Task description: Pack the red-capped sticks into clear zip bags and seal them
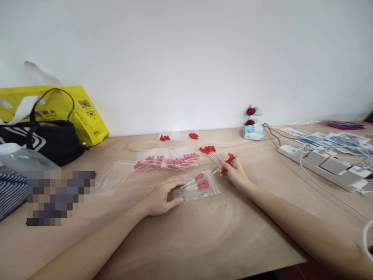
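Observation:
My left hand point(164, 196) rests on the wooden table point(204, 241) and pinches the left end of a small clear zip bag point(201, 186) that holds a few glass droppers with red rubber bulbs. My right hand point(235, 171) is closed on one more red-bulb dropper point(223, 165), held just right of the bag's upper edge. A loose bunch of the same droppers point(210, 152) lies on the table just behind my right hand. Filled bags of droppers point(167, 160) lie in a row behind the bag I hold.
An empty clear bag point(113, 177) lies left of my hand. Small bags with red bulbs point(177, 136) sit by the wall. A black bag point(49, 142) and yellow bag point(84, 112) stand far left. A power strip point(320, 163) with cables, printed sheets point(335, 139) and a tissue pack point(253, 133) lie right.

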The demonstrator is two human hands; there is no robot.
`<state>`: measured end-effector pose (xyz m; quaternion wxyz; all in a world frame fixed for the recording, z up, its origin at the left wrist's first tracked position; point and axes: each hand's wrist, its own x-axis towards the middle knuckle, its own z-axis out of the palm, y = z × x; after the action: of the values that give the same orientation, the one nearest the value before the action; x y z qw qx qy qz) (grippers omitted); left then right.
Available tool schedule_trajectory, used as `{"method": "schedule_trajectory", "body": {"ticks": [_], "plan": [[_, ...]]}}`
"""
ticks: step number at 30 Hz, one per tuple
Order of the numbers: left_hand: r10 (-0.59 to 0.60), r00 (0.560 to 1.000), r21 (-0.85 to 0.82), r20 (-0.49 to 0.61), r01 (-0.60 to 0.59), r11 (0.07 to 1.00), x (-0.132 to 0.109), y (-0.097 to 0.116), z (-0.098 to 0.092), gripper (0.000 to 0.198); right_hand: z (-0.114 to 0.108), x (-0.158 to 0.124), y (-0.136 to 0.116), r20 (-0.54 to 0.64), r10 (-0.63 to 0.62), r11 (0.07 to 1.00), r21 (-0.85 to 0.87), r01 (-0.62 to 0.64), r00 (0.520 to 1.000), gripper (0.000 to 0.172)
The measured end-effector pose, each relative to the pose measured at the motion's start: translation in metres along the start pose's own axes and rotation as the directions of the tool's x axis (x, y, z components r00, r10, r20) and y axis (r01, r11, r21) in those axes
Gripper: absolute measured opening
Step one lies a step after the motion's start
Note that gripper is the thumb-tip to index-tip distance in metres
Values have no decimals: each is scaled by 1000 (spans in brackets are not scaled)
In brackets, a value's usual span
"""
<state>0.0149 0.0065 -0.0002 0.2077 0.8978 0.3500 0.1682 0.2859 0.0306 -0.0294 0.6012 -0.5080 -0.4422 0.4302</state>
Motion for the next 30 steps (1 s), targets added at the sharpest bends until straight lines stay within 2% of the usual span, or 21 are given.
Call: {"method": "schedule_trajectory", "body": {"ticks": [4,6,9,15,17,24,30], "plan": [[-24,1000,14,2,24,1000,0,0,0,42,9,-6,-2,19,98,986,133,-99,995,37],[-29,1000,11,0,29,1000,0,0,0,43,12,-10,-2,83,144,970,184,-157,986,29],[-36,999,11,0,36,999,0,1,0,43,16,-14,-2,183,168,965,170,-199,969,26],[-43,999,-5,-10,43,999,0,3,-1,45,18,-14,2,168,91,995,20,-96,982,37],[-41,999,-6,-9,41,999,0,3,-1,45,18,-15,3,209,77,997,-31,-72,975,38],[-33,999,20,-14,34,999,0,1,1,44,20,-17,3,364,79,986,-167,-19,928,38],[-29,1000,22,-8,29,999,0,-1,2,44,19,-13,6,509,118,978,-207,-12,852,35]]}}
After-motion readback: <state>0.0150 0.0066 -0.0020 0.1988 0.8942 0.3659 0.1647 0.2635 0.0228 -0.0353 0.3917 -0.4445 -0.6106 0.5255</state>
